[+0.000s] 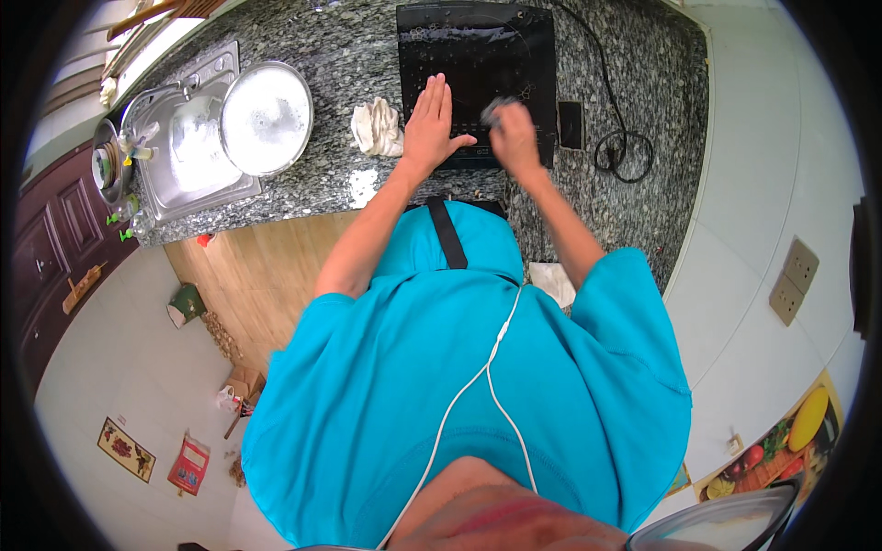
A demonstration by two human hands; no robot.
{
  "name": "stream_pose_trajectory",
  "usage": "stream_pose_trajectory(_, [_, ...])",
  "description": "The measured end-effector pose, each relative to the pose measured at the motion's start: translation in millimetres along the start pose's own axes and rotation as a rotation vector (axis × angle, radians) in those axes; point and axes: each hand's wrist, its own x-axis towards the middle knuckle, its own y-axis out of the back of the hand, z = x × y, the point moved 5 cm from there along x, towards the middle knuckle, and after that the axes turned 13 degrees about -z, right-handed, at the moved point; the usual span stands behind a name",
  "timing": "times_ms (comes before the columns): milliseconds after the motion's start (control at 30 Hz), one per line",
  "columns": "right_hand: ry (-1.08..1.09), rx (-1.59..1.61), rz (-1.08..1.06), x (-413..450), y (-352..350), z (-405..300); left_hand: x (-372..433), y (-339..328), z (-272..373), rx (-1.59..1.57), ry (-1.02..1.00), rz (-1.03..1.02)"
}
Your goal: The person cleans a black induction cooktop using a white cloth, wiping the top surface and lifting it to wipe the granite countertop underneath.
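A black glass induction cooktop (475, 76) lies on the granite counter before me, its surface dotted with drops. My left hand (428, 131) rests flat on its near left part, fingers straight and held together, thumb out to the side. In my right hand (515, 138) is a grey scouring pad (497, 109), probably steel wool, over the right part of the glass. That hand is blurred. Close to the left of my left hand lies a crumpled white cloth (376, 128).
A steel sink (189, 148) with a tap (162, 91) is at the left, a large round metal lid or basin (267, 118) overlapping its right side. A black power cord (606, 76) coils on the counter at the right. Another white cloth (552, 282) lies near my right elbow.
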Motion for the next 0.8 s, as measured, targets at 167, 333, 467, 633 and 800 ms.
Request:
stream_pose_trajectory(167, [0.058, 0.054, -0.099, -5, -3, -7, -4, -1, -2, 0.029, 0.012, -0.007])
stream_pose_trajectory(333, [-0.061, -0.079, 0.082, 83, 33, 57, -1, -4, 3, 0.039, -0.002, -0.034])
stream_pose_trajectory(467, [0.047, -0.018, -0.040, 38, 8, 22, -5, -3, -3, 0.050, 0.026, -0.017])
stream_pose_trajectory(633, [-0.022, -0.079, -0.046, 76, 24, 46, 0, -5, 5, 0.046, 0.008, -0.022])
stream_pose_trajectory(800, [0.031, -0.049, -0.118, 43, 5, 29, -1, -1, -2, 0.043, 0.033, -0.011])
